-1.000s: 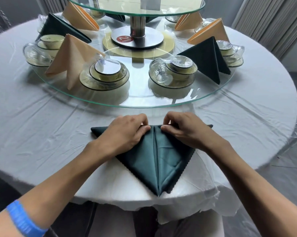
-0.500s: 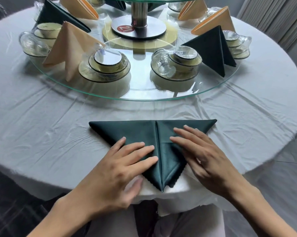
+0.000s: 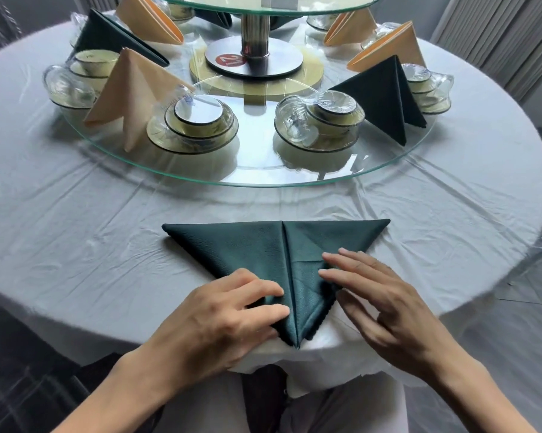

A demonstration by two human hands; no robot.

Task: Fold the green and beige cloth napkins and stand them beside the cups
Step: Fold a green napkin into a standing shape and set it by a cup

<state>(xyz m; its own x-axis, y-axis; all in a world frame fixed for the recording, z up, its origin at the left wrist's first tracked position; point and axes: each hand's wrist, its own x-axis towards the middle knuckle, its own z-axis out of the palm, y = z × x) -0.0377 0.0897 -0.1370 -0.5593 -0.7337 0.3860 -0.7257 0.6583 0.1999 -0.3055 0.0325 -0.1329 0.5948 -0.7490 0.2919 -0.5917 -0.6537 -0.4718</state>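
On the tabletop [image 3: 76, 232] near its front edge: green napkin [image 3: 247, 245], flat, folded to a downward triangle. Both hands on it, left [image 3: 222, 320] curled at the lower flap, right [image 3: 385, 304] flat-fingered. Soft, light, probably slippery; best pinched along the centre crease.

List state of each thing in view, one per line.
green napkin: flat on table, folded into triangle, point toward person
left hand: fingers curled, pinching napkin's left flap
right hand: open, fingers resting on right flap
standing beige napkin: upright on glass turntable
standing green napkin: upright beside cups
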